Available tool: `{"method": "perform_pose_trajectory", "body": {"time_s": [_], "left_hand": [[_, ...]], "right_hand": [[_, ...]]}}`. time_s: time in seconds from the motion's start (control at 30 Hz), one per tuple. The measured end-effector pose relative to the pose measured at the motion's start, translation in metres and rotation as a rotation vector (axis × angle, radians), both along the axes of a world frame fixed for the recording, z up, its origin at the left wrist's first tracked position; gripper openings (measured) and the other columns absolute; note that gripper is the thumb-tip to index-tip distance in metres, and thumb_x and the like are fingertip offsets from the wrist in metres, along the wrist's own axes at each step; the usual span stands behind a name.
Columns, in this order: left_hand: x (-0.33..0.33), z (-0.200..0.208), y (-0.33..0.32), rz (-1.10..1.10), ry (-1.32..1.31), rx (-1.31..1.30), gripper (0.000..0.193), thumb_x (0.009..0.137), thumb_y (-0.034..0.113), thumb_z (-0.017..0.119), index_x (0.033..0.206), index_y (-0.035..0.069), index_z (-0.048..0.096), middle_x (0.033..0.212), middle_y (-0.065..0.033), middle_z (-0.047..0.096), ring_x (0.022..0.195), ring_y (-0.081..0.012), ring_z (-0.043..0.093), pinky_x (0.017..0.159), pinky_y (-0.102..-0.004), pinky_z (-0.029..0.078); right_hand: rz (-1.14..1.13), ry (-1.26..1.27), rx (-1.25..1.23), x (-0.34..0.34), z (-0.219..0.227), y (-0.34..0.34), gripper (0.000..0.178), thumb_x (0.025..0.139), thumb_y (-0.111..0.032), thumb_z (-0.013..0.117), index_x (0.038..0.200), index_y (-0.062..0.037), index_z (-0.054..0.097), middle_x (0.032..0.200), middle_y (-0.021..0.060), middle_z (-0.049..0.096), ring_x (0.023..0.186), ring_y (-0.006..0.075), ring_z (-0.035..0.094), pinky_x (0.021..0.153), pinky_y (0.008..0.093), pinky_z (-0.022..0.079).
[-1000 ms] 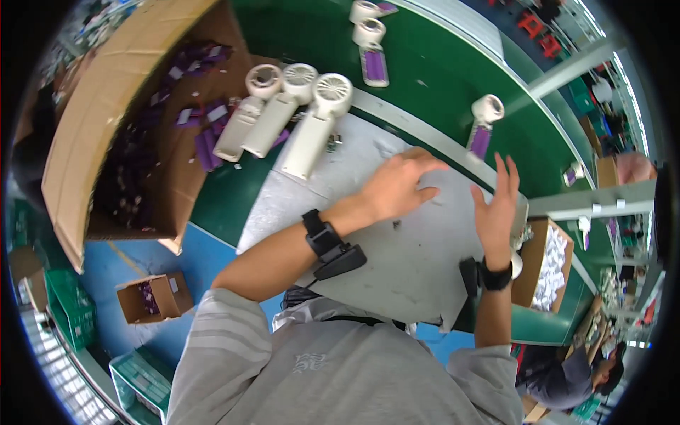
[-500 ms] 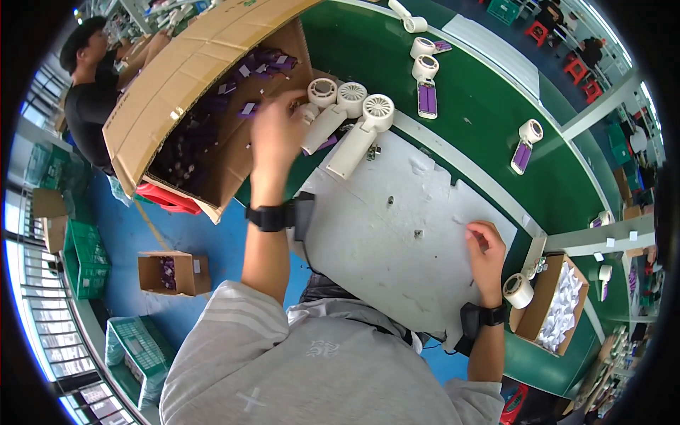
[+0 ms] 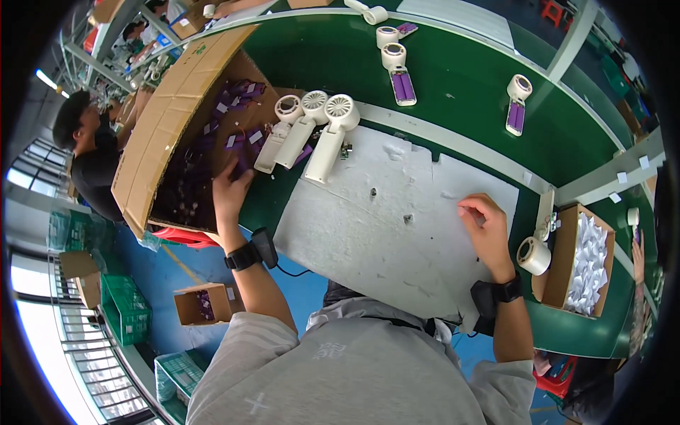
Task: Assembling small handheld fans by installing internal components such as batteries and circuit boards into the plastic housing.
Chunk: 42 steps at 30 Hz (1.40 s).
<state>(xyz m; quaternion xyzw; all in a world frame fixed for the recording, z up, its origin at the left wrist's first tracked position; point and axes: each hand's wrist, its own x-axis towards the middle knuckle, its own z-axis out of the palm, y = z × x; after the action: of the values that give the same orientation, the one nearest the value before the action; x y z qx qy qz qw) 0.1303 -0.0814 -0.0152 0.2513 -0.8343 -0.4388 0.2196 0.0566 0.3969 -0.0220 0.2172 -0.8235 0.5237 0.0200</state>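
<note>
At the mouth of a large cardboard box (image 3: 152, 120), my left hand (image 3: 230, 193) reaches in among purple battery packs (image 3: 244, 142). Its thumb and fingers are apart, and I see nothing gripped between them. Over the right part of a grey-white work mat (image 3: 333, 234) hovers my right hand (image 3: 486, 227), loosely curled, with a gap between thumb and fingers and nothing visible in it. Three white handheld fans lie side by side at the mat's far left: a left fan (image 3: 273, 145), a middle fan (image 3: 297, 138) and a right fan (image 3: 324, 152).
Small dark parts (image 3: 408, 219) lie on the mat. A carton of white slips (image 3: 588, 262) stands at the right beside a white fan head (image 3: 533, 256). Fans with purple batteries (image 3: 401, 85) lie on the green bench (image 3: 453, 120). Another person (image 3: 92, 163) sits at left.
My left hand has moved from beside the fans down and left to the box opening. My right hand stays over the mat's right side. The view has shifted.
</note>
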Motion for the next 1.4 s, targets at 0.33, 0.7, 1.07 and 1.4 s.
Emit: {"method": "perform_pose_trajectory", "body": {"time_s": [0.33, 0.7, 1.07, 1.4], "left_hand": [[0.014, 0.076, 0.173, -0.616, 0.187, 0.331, 0.072, 0.082, 0.023, 0.078, 0.141, 0.0, 0.044, 0.131, -0.016, 0.056, 0.107, -0.0198, 0.06, 0.089, -0.032, 0.05], [-0.062, 0.031, 0.145, -0.355, -0.22, -0.638, 0.074, 0.072, 0.011, 0.079, 0.138, 0.013, 0.046, 0.129, -0.0277, 0.053, 0.104, -0.0369, 0.061, 0.09, -0.0432, 0.049], [-0.054, 0.063, 0.2, -0.883, -0.049, 0.856, 0.087, 0.077, -0.013, 0.063, 0.151, 0.017, 0.027, 0.126, -0.0169, 0.057, 0.105, -0.0217, 0.062, 0.087, -0.0322, 0.05], [-0.078, 0.033, 0.292, -1.254, -0.296, 0.649, 0.067, 0.082, -0.007, 0.066, 0.14, 0.012, 0.038, 0.104, -0.0065, 0.063, 0.094, -0.0141, 0.061, 0.082, -0.028, 0.052]], "right_hand": [[0.217, -0.627, -0.7, 0.02, 0.019, -0.027, 0.033, 0.098, -0.028, 0.053, 0.122, -0.0061, 0.052, 0.099, 0.0076, 0.062, 0.078, 0.0161, 0.058, 0.069, 0.0287, 0.047], [0.257, -0.67, -0.972, 0.007, -0.013, -0.003, 0.052, 0.101, -0.041, 0.041, 0.139, -0.0066, 0.038, 0.089, 0.0072, 0.061, 0.07, 0.0171, 0.058, 0.066, 0.0301, 0.046], [0.086, -0.329, -0.508, 0.017, -0.004, -0.004, 0.049, 0.098, -0.021, 0.053, 0.14, -0.0044, 0.036, 0.086, 0.0083, 0.063, 0.071, 0.0139, 0.057, 0.064, 0.0261, 0.045], [-0.247, -0.142, -0.264, 0.002, 0.0, 0.004, 0.059, 0.085, -0.001, 0.067, 0.137, -0.0089, 0.042, 0.095, 0.0064, 0.064, 0.079, 0.0124, 0.061, 0.073, 0.0259, 0.049]]}}
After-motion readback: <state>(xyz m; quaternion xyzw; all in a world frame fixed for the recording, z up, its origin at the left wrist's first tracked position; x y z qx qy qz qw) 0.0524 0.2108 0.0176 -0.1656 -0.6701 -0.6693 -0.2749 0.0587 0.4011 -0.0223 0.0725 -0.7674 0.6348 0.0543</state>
